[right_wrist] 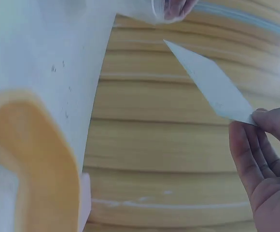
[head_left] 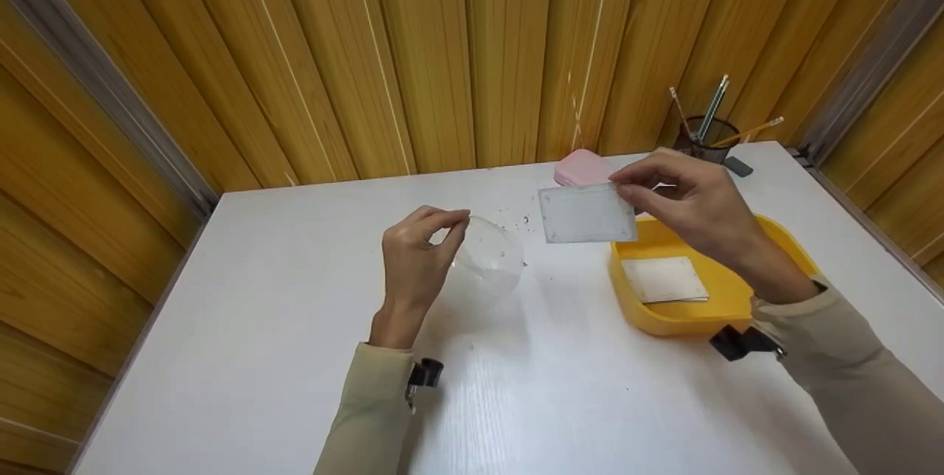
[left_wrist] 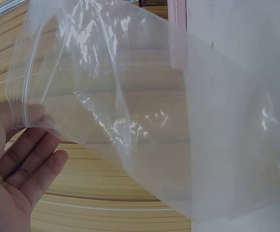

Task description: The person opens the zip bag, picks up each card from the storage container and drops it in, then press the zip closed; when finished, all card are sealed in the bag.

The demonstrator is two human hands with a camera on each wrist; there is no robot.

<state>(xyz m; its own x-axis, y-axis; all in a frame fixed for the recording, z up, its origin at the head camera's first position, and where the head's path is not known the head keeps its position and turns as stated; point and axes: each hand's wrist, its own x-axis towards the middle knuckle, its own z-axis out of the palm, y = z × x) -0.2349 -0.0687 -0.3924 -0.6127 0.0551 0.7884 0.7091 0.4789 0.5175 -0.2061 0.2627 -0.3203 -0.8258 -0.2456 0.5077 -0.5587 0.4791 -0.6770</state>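
Between thumb and fingertips, my left hand pinches the top edge of a clear zip bag, which hangs above the table with its mouth spread. In the head view the bag is nearly see-through. My right hand pinches a pale card with a faint printed border by its upper right corner, right of the bag and apart from it. In the right wrist view the card appears at a slant. Below my right hand is a yellow bin with further pale cards lying in it.
Behind the card sits a pink box. A dark mesh cup with several pencils stands at the back right, next to a dark grey block. Small dark specks dot the white table. Wood-patterned walls enclose its back and sides.
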